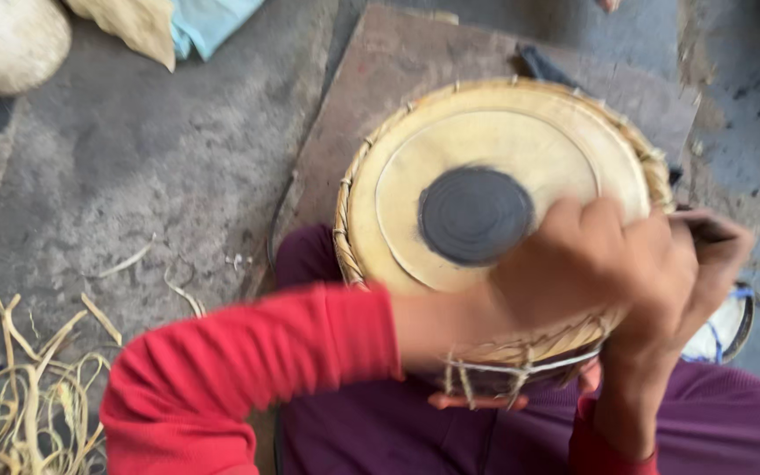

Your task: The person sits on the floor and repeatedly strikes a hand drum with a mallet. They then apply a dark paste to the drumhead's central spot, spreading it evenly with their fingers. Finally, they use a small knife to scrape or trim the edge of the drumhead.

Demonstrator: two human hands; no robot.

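Both hands clenched together, seemingly gripping lacing, at drum rim, motion-blurred

A round hand drum stands upright in the person's lap, head facing up. Its pale tan skin carries a dark grey central disc, and woven straw-coloured lacing edges the rim.

Soft even daylight, heavy motion blur throughout.
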